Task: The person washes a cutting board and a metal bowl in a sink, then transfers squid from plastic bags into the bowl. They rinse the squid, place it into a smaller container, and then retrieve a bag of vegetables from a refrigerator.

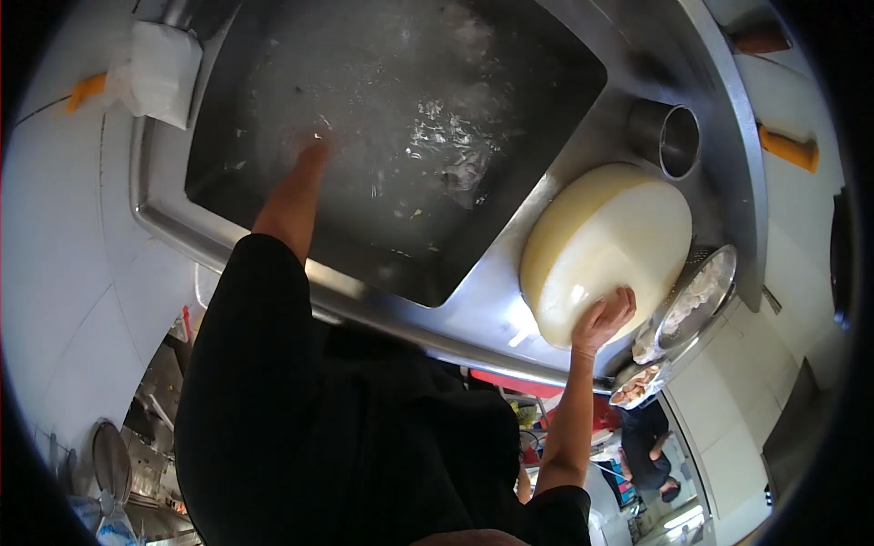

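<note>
My left hand (316, 146) is in the cloudy water of a large steel sink (437, 296), its fingers hidden below the surface. My right hand (605, 318) rests on the pale flat face of a thick round chopping block (610, 246), fingers slightly bent, with no separate object visible in it. The block leans at a tilt on the steel ledge to the right of the basin. Near the middle of the water, a translucent, crumpled-looking patch (467, 170) shows among ripples and small floating bits; I cannot make out what it is.
Beyond the block stands a steel cylinder (678, 141). To its right are a perforated steel bowl (719, 273) with pale food pieces and a smaller container (637, 387) of pinkish pieces. A white packet (164, 73) sits on the left rim. Another person (646, 455) is in the background.
</note>
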A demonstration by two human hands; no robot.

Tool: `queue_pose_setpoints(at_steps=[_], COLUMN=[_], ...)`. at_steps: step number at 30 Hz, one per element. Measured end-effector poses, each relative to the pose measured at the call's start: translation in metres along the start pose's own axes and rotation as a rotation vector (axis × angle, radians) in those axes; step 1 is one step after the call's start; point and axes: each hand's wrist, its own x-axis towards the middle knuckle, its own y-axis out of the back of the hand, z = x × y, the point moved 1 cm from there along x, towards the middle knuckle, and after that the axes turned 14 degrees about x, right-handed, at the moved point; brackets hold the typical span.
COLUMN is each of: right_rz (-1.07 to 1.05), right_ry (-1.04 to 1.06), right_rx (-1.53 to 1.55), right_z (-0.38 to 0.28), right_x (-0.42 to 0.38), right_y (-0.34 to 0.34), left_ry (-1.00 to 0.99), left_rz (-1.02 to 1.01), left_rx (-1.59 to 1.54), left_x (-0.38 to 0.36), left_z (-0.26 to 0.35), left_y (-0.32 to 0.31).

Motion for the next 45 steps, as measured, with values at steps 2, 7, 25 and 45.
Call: queue_pose_setpoints(at_steps=[2,7,25,45], right_rz=[0.005,0.002,0.086,0.110], right_ry=[-0.019,-0.039,-0.028,0.092], right_rx=[0.004,0.006,0.083,1.219], right_z=[0.001,-0.006,-0.008,-0.099], right_x=[-0.002,0.000,-0.003,0.057], right_y=[0.001,0.005,0.011,0.019], left_ry=[-0.010,-0.152,-0.019,-0.606], left_rz=[-0.046,-0.111,0.040,0.054], left_rx=[0.022,0.116,-1.275,-1.554], left_x=[-0.019,-0.042,-0.180,-0.405], left_z=[-0.020,-0.055,0.021,0.301], left_y=[-0.002,0.006,0.134,0.333])
